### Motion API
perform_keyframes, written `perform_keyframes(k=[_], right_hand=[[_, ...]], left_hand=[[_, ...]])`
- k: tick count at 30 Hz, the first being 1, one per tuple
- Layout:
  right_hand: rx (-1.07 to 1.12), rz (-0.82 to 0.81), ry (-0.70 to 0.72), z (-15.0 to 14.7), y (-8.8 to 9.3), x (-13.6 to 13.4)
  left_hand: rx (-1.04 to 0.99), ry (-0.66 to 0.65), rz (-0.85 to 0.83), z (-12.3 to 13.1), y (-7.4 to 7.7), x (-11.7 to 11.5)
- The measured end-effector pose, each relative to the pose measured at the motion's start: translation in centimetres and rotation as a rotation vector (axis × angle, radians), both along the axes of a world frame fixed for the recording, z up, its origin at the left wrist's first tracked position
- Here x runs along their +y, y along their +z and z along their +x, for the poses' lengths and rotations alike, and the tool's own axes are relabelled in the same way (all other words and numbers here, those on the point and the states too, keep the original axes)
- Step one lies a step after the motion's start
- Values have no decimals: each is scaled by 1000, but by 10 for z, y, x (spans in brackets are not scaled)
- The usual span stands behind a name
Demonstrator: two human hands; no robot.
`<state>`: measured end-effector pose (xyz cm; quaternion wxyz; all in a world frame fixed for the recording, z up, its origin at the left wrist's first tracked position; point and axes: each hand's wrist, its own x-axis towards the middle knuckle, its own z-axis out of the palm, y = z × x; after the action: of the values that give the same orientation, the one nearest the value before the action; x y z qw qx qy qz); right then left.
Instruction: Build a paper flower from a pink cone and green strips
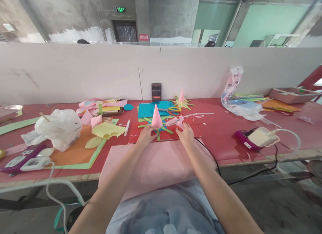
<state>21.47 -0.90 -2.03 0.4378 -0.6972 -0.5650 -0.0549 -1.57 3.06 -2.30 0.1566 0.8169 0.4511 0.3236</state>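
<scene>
A pink paper cone [156, 118] stands upright in front of me, with green paper strips [166, 130] spreading from its base over a blue piece. My left hand [146, 135] is closed at the left side of the cone's base; its fingertips are partly hidden. In my right hand [186, 135] is a pink hot glue gun [175, 121], its nozzle pointing left toward the cone's base. A clear glue stick [203, 113] lies behind the glue gun. Beneath the work is a red sheet [133, 136].
Behind stand a second pink cone [181, 95] on yellow-green strips, yellow scissors [174, 110] and a phone [156, 92]. Paper scraps [108, 128] and a crumpled white bag [62, 126] lie left. Right are a plastic package [232, 89], a purple power strip [248, 140] and a black cord [211, 153].
</scene>
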Motion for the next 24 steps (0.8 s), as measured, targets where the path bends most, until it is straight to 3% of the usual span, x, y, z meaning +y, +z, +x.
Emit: perform_keyframes(k=[13,24], right_hand=[[-4,-17,8,0,2,-1],[13,-8,-3,-1,1,-1]], left_hand=[[85,147,-18,0,-1,-1],[29,114,-25,0,3,-5]])
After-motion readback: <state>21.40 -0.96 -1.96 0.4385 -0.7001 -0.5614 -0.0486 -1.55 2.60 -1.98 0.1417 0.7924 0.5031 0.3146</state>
